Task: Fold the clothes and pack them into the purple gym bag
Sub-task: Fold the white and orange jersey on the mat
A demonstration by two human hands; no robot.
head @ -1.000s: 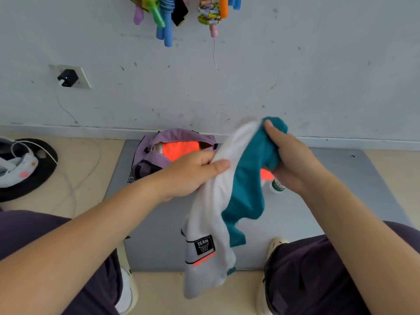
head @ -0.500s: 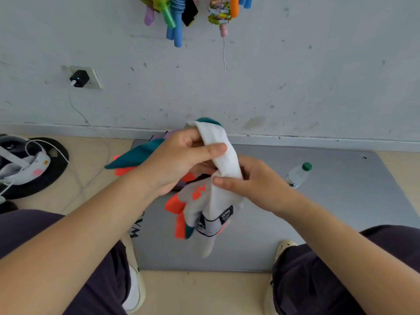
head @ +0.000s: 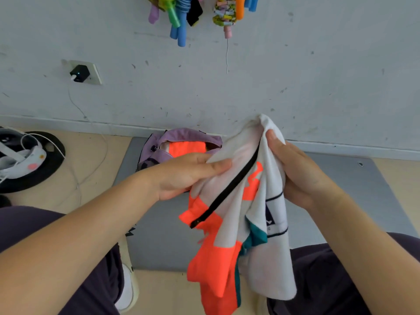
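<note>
Grey mat (head: 341, 178) (bag (head: 181, 136) on it).

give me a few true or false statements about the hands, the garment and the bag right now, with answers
1. Both hands grip the garment. True: left hand, right hand.
2. The purple gym bag is zipped shut. False: it is open, with orange cloth inside.
3. The garment lies flat on the grey mat. False: it hangs in the air.
4. The bag sits by the wall. True.
</note>
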